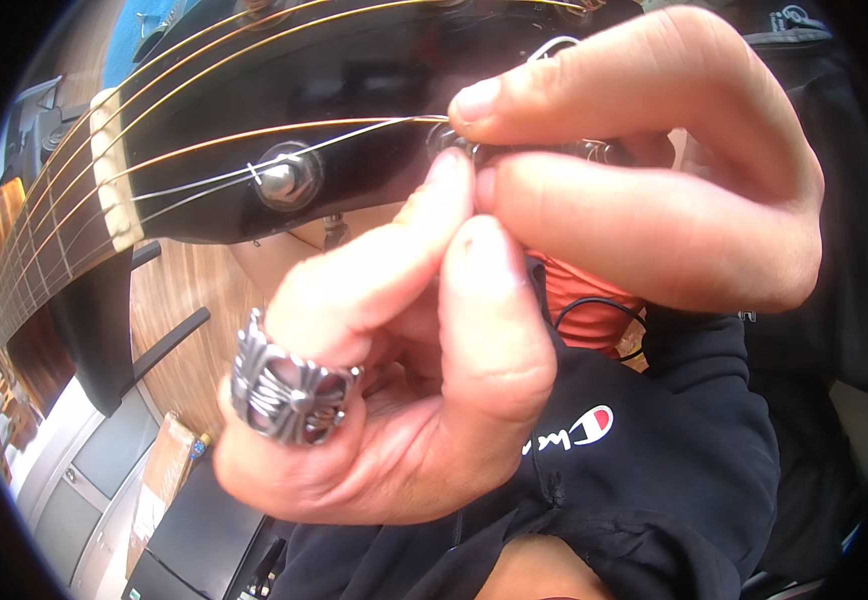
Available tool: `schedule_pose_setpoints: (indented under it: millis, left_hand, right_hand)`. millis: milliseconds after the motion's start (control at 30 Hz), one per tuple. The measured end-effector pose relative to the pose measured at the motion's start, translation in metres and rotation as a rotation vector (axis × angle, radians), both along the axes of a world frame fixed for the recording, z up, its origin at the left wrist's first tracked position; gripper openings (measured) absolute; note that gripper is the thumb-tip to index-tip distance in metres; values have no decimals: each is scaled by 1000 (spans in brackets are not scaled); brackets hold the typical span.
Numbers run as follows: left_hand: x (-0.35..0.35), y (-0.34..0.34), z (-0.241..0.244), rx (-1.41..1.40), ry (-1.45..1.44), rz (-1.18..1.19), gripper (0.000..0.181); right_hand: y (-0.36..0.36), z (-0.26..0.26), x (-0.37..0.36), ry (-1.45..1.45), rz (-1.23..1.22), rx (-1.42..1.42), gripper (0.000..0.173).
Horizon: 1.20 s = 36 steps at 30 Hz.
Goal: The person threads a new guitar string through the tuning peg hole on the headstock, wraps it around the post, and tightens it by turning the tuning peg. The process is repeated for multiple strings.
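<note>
A black guitar headstock (351,82) lies across the upper view, strings running over its pale nut (115,169). Near a metal tuning post (284,180), a wound string and thin plain strings (336,139) converge towards my fingertips. My left hand (471,199), wearing a wide silver ring (295,397), brings thumb and index finger together on what looks like a thin string below another post. From the right, my right hand (471,150) has its index fingertip at the strings by that post and its thumb just below. Its grip is partly hidden.
The fretted neck (51,217) curves away at left. Below it are a wood-patterned floor (186,300), a cardboard box (163,465) and a dark flat-topped object (205,517). My black hoodie (651,465) fills the lower centre, with orange-red fabric (584,322) and a black cable beside it.
</note>
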<state>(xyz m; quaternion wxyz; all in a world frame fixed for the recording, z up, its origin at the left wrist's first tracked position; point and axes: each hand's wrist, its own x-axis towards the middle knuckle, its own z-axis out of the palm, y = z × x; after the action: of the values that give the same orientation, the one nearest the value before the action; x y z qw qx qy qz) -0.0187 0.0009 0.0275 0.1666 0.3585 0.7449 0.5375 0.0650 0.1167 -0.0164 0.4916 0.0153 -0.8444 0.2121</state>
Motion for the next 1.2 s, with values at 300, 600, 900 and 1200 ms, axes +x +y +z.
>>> schedule_pose_setpoints:
  millis: [300,600,900,1200]
  left_hand:
    - [-25,0,6,-95,87,-104,10]
    - [-32,4,25,-270,140,-239,15]
    - [-36,-1,15,-160,268,-349,19]
    - [-35,3,29,-281,417,-373,18]
  right_hand:
    - [13,-2,8,-55,169,52,29]
    - [2,-12,-4,153,62,-71,22]
    - [11,-17,0,177,124,-63,21]
    - [10,-16,3,154,137,-125,22]
